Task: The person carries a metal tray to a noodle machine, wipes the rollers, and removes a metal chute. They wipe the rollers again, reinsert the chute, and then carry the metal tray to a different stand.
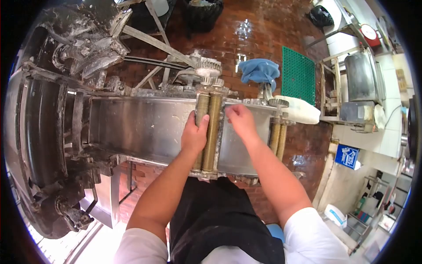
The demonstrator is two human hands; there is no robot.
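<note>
Black apron (211, 215): nearest, just below the rollers.
Rollers (213, 132): ridged, brass-coloured pair set across the metal trough (136, 127), gears at the far end.
Left hand (192, 136): lying on the left roller, thumb and fingers apart.
Right hand (240, 119): just right of the pair, fingers curled; cannot tell whether they grip anything.
Second roller pair (275, 138): farther right, near a blue cloth (260, 70).

Middle rollers (214, 137): across the trough (136, 125)
End rollers (276, 137): at its right end
Left hand (193, 137): at the middle rollers' left side
Right hand (241, 119): just right of them, over the trough
Drum (45, 127): left of the trough
Cloth (260, 70): beyond the trough
Mat (299, 75): right of the cloth
</note>
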